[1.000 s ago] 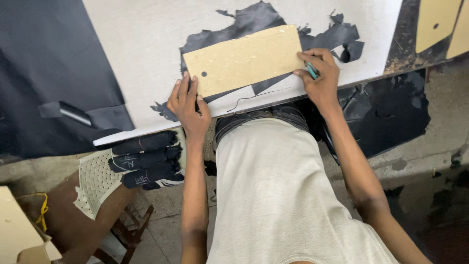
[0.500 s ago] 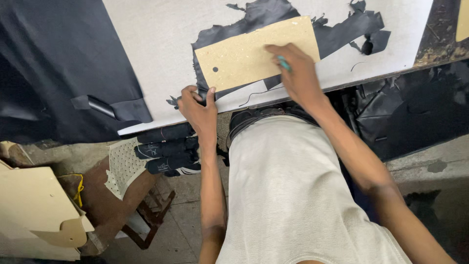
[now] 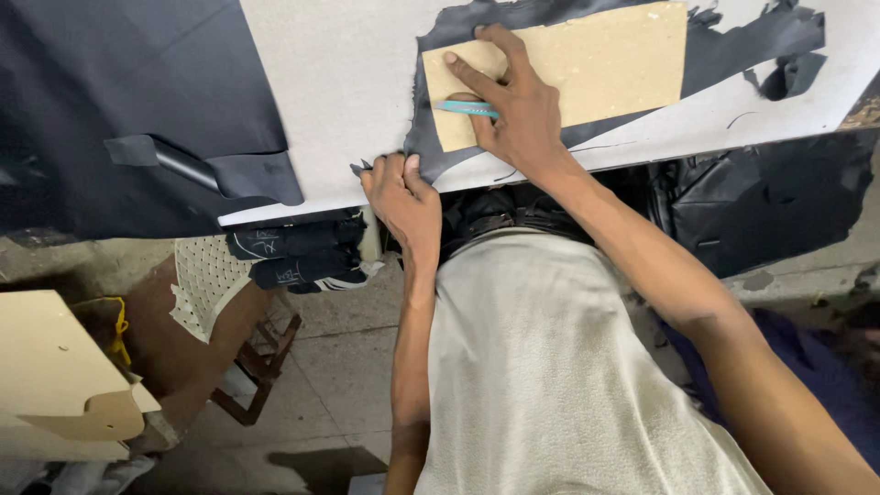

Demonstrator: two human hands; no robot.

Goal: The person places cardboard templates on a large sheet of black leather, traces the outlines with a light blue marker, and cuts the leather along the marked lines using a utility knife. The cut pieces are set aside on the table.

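A tan cardboard template (image 3: 596, 64) lies on a piece of black leather (image 3: 742, 46) spread over a grey cutting board (image 3: 348, 101). My right hand (image 3: 509, 105) presses on the template's left end and holds a teal pen-like tool (image 3: 467, 108) between its fingers. My left hand (image 3: 399, 197) grips the board's near edge, on the lower left tip of the black leather. My arms and grey shirt fill the lower part of the view.
More black leather (image 3: 119, 101) drapes at the left of the board, with a curled strip (image 3: 183, 165). Below are a wooden stool (image 3: 247, 367) with folded dark pieces (image 3: 293, 252) and white mesh fabric (image 3: 206, 289), cardboard patterns (image 3: 55, 385) at lower left, and black scraps (image 3: 770, 202) at right.
My right hand slid left along the template from its right end to its left end. My left hand stayed at the board's edge. The view shifted, so the board sits further right.
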